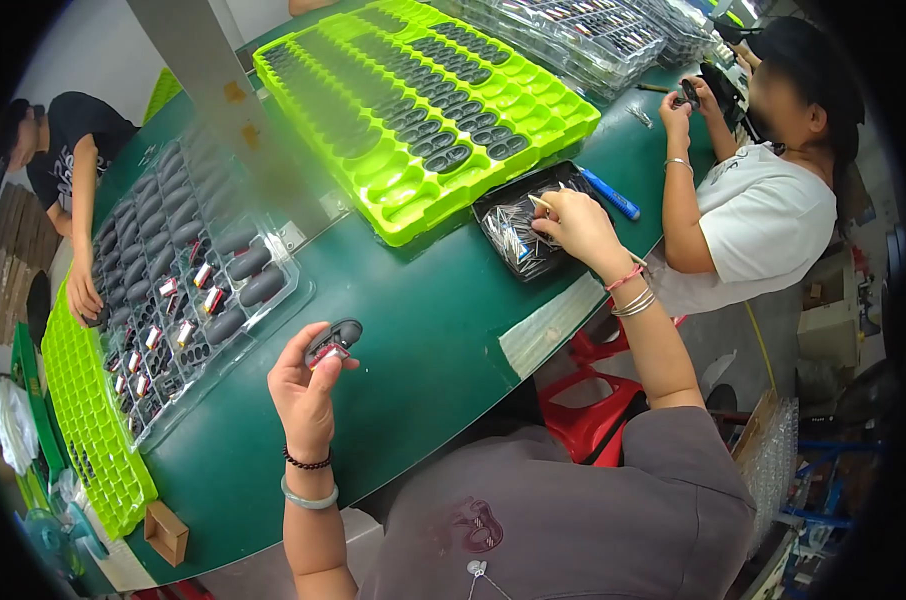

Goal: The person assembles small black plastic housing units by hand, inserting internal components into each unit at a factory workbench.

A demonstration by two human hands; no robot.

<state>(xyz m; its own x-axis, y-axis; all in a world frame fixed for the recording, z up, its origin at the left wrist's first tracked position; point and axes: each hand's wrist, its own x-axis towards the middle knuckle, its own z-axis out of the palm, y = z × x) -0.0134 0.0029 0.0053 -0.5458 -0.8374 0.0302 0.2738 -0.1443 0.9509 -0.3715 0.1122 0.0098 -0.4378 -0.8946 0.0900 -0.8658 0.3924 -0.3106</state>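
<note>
My left hand (305, 385) is closed around a small black oval casing (347, 331), held above the green table. A red-and-white piece (329, 354), like a small battery, shows at the casing by my thumb. Over a black tray (533, 272) my right hand (581, 228) is closed, its fingertips low among many thin silvery strips (511, 235). From those fingers a thin pale stick-like tool (540, 202) pokes out. What its far end touches is hidden. A blue pen-like tool (611, 194) lies just beyond the tray.
A bright green tray (393, 225) of black oval parts fills the far middle. Left stands a clear tray (291, 285) with black casings and red-and-white pieces. Co-workers sit left (78, 150) and right (763, 200). A small cardboard box (166, 533) stands at the near left.
</note>
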